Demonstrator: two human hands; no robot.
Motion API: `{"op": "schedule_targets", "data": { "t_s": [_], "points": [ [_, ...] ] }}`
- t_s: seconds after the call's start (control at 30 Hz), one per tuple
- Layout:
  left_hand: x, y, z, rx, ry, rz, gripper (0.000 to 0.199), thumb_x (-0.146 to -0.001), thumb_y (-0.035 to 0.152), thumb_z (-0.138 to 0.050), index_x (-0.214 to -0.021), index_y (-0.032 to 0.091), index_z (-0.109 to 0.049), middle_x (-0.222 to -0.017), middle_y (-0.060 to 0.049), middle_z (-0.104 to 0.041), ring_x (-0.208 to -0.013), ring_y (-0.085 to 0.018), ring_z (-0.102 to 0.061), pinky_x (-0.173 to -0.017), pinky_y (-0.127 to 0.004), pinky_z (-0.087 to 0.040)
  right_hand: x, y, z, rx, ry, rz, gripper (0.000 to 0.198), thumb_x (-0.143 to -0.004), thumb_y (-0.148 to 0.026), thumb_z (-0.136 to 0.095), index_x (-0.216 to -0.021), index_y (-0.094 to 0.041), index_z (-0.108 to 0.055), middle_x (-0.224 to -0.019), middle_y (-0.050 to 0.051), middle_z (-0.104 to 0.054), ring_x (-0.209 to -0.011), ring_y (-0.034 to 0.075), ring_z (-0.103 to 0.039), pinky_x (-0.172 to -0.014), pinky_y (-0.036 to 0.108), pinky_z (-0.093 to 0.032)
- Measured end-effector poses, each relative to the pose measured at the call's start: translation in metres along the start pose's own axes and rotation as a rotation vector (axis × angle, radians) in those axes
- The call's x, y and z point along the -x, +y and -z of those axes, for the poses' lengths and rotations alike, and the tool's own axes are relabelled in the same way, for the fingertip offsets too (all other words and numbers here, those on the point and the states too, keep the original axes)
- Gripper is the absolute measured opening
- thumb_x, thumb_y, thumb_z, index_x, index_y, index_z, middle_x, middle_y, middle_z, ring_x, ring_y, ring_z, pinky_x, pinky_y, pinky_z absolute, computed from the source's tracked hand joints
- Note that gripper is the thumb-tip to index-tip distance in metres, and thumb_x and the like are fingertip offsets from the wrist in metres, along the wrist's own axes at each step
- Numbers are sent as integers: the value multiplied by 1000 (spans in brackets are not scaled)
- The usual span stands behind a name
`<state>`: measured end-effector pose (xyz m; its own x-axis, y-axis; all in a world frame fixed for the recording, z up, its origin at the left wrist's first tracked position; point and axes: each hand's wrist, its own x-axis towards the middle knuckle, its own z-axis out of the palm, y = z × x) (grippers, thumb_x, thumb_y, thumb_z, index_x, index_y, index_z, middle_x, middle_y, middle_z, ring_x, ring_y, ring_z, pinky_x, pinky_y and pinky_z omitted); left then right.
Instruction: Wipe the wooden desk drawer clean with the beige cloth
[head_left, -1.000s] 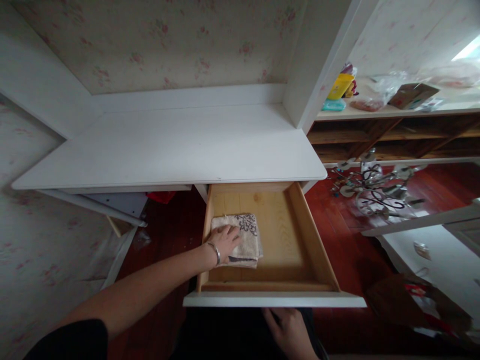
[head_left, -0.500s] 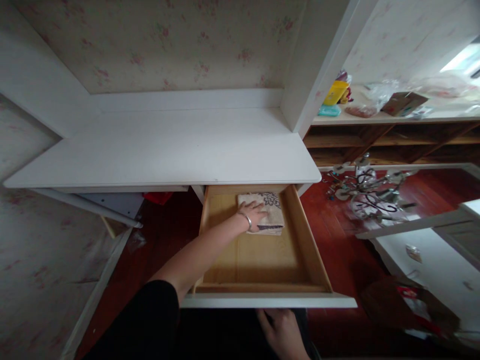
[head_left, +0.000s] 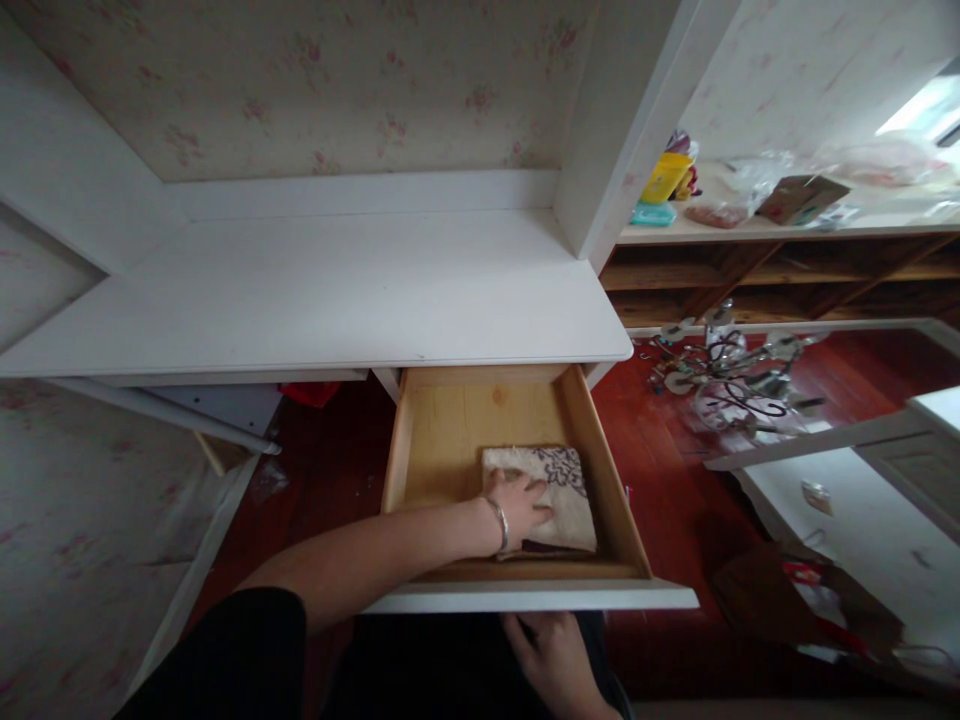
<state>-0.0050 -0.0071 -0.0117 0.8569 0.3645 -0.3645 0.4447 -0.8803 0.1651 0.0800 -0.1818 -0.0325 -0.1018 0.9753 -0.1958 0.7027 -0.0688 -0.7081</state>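
A folded beige cloth [head_left: 574,515] with a dark floral pattern lies on the wooden bottom of the pulled-out drawer [head_left: 442,430], near its front. My left hand [head_left: 521,507], with a silver bracelet at the wrist, presses flat on the cloth, fingers spread. Below the drawer's white front panel [head_left: 540,597] is my right hand [head_left: 559,660]. Its fingers are curled against the panel's lower edge, and the fingertips are hidden by it.
Above the drawer is a white desk top [head_left: 375,290] with an upright side panel [head_left: 630,130]. A chandelier [head_left: 739,375] lies on the red floor to the right, before low wooden shelves [head_left: 795,270]. White furniture [head_left: 862,520] stands at the right edge.
My left hand has slid the cloth toward me, from the back of the drawer to near its front. My right hand stays at the front panel. The view has shifted slightly.
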Motion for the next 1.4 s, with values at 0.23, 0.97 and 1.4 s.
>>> {"op": "schedule_targets", "data": {
  "t_s": [0.23,0.97,1.4],
  "points": [
    [67,-23,-12,46,-109,146,73,-64,31,-74,-130,33,-43,-147,-9,-31,-121,-38,-35,-78,-55,-48,1,0,1,18,-28,-7,41,-95,-36,-39,-83,-23,-75,-87,6,-75,-87,23,-69,-77,26,-47],
    [-2,-126,19,68,-105,300,104,-55,29,-78,-142,43,-24,-159,0,-2,-140,-38,-12,-99,-71,-24,0,-2,-1,30,7,11,59,-97,-51,-30,-72,-22,-75,-68,9,-72,-71,21,-69,-69,25,-47],
    [-47,-62,27,65,-49,129,90,-61,45,-73,-140,48,-29,-156,2,-17,-129,-40,-27,-92,-68,-32,1,0,-3,49,3,13,55,-98,-42,-31,-68,-20,-71,-69,7,-71,-68,19,-68,-63,24,-41]
  ]
}}
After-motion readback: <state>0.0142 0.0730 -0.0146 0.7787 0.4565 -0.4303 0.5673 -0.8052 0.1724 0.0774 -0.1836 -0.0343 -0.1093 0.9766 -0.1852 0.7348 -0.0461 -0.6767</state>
